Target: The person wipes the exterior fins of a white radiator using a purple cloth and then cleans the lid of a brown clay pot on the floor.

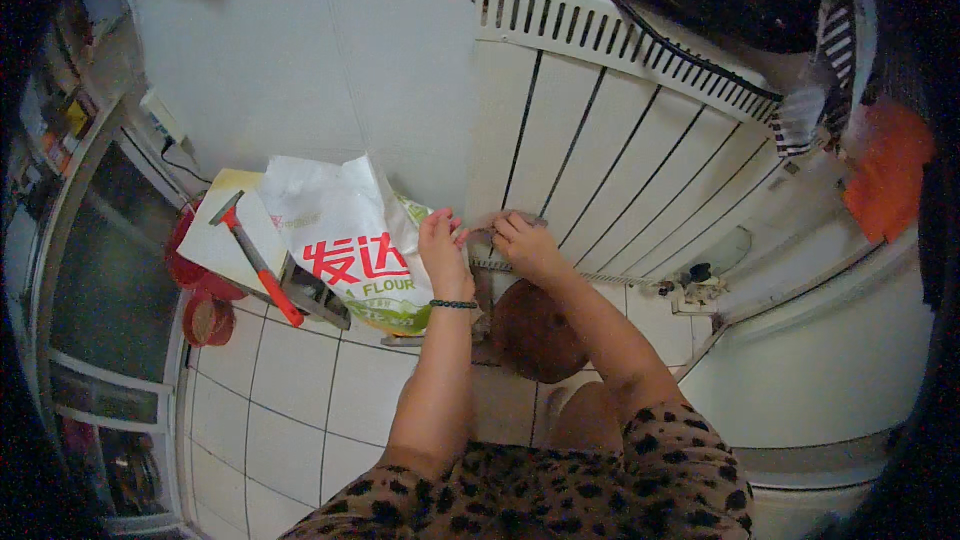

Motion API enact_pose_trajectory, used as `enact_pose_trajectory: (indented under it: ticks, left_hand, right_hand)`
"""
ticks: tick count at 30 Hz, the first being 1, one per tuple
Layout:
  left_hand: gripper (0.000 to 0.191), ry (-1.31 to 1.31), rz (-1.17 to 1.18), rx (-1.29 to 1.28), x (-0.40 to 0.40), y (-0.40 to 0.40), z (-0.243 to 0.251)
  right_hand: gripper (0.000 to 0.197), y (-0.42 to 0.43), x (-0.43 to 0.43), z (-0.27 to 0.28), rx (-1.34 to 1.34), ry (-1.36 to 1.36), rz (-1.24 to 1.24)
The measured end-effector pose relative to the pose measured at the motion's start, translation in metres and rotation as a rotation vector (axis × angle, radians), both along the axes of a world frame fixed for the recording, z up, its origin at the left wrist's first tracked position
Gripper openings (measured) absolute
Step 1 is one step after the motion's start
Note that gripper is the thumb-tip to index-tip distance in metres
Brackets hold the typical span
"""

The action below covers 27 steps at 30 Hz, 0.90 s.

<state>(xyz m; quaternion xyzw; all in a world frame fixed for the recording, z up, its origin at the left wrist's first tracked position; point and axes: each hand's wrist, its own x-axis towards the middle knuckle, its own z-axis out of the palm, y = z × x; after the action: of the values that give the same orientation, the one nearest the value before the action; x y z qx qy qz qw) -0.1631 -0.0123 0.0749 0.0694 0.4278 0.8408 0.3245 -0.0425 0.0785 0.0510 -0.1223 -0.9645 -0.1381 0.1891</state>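
In front of a white panel radiator (577,142), my right hand (525,240) has its fingers closed around a small greyish thing, too small to name. My left hand (444,243), with a dark bead bracelet (453,304) at the wrist, is raised just left of it, fingers partly curled; a thin thing seems to stretch between the two hands. Beside my left hand stands a white flour bag (337,210). Left of the bag, a scraper with a red and grey handle (259,262) lies across a pale yellowish board or box (225,228).
A brown rounded thing (538,330) is below my right forearm. Red basins (187,255) and a small red pot (208,318) stand at left by a glass-fronted door (112,255). A dark hose (660,41) runs over the radiator; an orange cloth (889,172) hangs at right.
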Motion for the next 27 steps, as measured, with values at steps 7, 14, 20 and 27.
enact_pose_trajectory:
  ticks: [7,14,20,27]
  left_hand:
    - [0.013,0.036,-0.071,0.007,0.001,-0.003,0.000]
    - [0.014,-0.023,-0.020,-0.018,0.008,-0.002,0.004]
    - [0.012,-0.009,-0.014,-0.043,0.003,-0.001,-0.003]
    - [0.010,0.051,-0.134,-0.075,0.018,0.005,-0.009]
  right_hand:
    - [0.018,0.016,0.020,0.102,0.015,0.536,-0.012]
    - [0.020,0.028,0.011,0.188,0.340,0.777,-0.069]
    - [0.015,0.011,0.015,0.040,0.026,0.383,0.050]
    - [0.013,-0.002,0.036,-0.070,-0.269,-0.044,-0.348]
